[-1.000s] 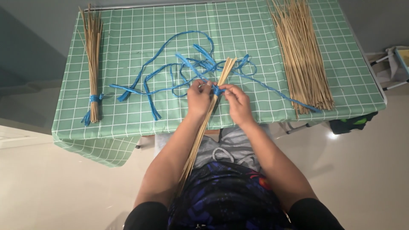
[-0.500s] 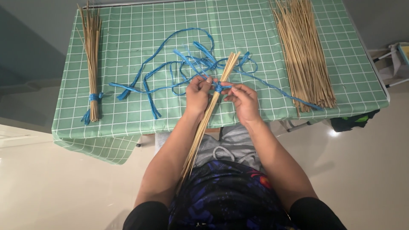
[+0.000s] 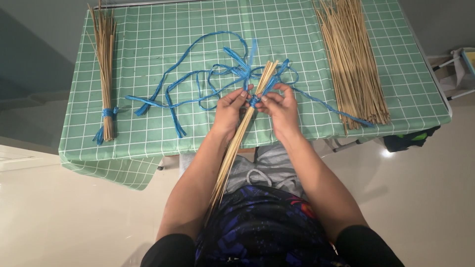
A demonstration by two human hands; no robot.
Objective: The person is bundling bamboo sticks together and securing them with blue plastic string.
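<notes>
Both hands meet at the near edge of the green checked cloth-covered counter (image 3: 148,143). The left hand (image 3: 228,110) and right hand (image 3: 281,108) pinch a blue plastic string knot (image 3: 254,100) around a thin bundle of tan straw sticks (image 3: 236,143) slanting toward the lap. A tied stick bundle (image 3: 105,74) lies far left of the knot, loose sticks (image 3: 352,59) to its right.

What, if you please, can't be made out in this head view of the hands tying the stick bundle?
- The blue knot: fingertips of the left hand and right hand cover it.
- The stick bundle's lower end: hidden behind the left forearm.
- The loose stick pile: its far ends are cut off by the top edge.
</notes>
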